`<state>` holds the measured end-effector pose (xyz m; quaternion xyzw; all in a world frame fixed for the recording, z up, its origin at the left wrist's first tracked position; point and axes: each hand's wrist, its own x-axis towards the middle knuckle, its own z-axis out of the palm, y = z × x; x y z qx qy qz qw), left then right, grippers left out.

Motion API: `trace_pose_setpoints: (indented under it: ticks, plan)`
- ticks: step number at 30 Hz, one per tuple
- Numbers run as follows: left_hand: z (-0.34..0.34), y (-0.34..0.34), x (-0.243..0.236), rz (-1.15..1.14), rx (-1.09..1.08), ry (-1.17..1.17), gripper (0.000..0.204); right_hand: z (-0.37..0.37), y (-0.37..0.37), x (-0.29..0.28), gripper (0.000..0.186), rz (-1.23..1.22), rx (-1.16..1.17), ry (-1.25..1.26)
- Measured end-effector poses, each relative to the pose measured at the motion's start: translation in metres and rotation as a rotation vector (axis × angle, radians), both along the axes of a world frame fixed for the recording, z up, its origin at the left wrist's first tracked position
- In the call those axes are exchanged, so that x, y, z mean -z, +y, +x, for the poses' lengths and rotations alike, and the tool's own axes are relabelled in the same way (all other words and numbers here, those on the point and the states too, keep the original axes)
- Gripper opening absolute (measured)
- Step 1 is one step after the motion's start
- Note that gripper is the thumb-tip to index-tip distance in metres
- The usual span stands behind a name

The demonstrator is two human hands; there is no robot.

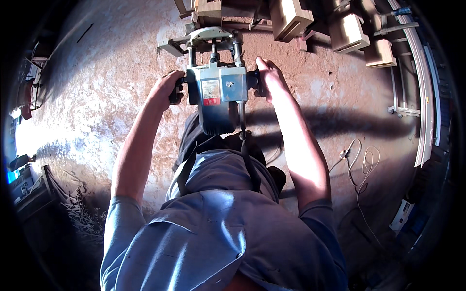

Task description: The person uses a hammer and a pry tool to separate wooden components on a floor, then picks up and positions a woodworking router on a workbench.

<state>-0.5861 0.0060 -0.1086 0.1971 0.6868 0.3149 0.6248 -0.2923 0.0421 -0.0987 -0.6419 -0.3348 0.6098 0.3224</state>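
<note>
A blue plunge router [217, 89] is held out in front of me by its two side handles. My left hand [167, 90] is closed around the black handle on its left side. On the other side my right hand [270, 80] wraps round the right handle, its thumb pointing forward. The router's metal base [213, 35] faces away from me, joined to the body by shiny guide columns. Against the base lies the end of a wooden piece [208, 13]. Whether the bit touches the wood is hidden from here.
Several wooden blocks with cut ends [349, 34] stand at the far right. A looped cable [361, 165] lies on the dusty floor [310, 97] to my right. Long pale strips [425, 116] lean along the right side. A pile of scraps [85, 213] sits at the lower left.
</note>
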Motion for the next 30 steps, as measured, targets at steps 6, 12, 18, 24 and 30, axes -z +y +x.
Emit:
trace_pose_setpoints:
  ticks: [6,12,18,24,30]
  plan:
    - [-0.0028,0.0029,0.005,-0.03,-0.001,-0.005,0.025,0.0019,0.0032,0.0076,0.042,0.009,0.001,-0.006]
    - [-0.003,0.0033,0.0078,-0.026,-0.013,-0.017,0.025,0.0024,0.0059,0.0067,0.043,0.003,-0.021,-0.04]
    - [-0.0024,0.0042,0.0097,-0.019,-0.018,-0.007,0.025,0.0022,0.0054,0.0071,0.042,0.014,0.011,-0.003]
    - [0.0017,0.0059,0.0039,-0.042,-0.029,0.004,0.024,0.0007,0.0054,0.0017,0.039,-0.015,0.022,0.012]
    - [0.0042,0.0056,0.0022,-0.032,-0.01,0.012,0.027,0.0068,0.0077,0.0042,0.042,-0.04,-0.062,-0.013]
